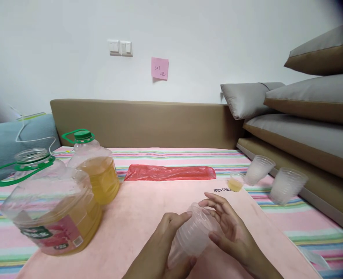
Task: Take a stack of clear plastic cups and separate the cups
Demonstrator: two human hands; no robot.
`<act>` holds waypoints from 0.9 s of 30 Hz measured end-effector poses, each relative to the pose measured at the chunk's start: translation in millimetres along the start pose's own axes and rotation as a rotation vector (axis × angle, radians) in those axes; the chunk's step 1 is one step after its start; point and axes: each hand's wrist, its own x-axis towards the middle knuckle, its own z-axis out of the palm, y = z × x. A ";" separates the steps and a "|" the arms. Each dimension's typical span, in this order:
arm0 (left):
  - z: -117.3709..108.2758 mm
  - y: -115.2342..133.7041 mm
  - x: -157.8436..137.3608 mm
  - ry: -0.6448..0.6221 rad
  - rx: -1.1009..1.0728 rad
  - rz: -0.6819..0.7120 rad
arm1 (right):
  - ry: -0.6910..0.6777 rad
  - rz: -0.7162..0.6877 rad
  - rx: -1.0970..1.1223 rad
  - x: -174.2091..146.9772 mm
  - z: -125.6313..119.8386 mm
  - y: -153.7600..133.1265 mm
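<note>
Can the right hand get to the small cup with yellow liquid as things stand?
Probably not right away: the right hand is on the stack of clear cups. The path over the pink towel to the small cup looks unobstructed.

A pink sticky note [160,68] on the wall carries handwriting: "301" on top, with a second scrawled line beneath it that is too small to make out. The pink towel [136,209] has dark lettering near its far edge, upside down from here, reading "new star". The nearer oil jug [54,217] wears a pink and green label [54,236], but its print is too blurred to read.
</note>
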 end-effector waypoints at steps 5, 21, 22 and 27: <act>-0.3 1.1 -0.6 0.007 -0.019 -0.037 | 0.017 0.009 0.041 -1.2 3.0 1.0; -0.6 2.5 -0.5 0.014 0.010 -0.071 | 0.355 -0.001 0.091 6.3 -3.7 -12.9; -1.1 2.6 -0.6 0.020 0.015 -0.077 | 0.414 -0.017 0.118 5.8 -9.2 -13.5; -5.3 -2.6 -1.4 0.134 0.082 -0.051 | 0.634 -0.077 0.099 2.5 -44.0 -8.2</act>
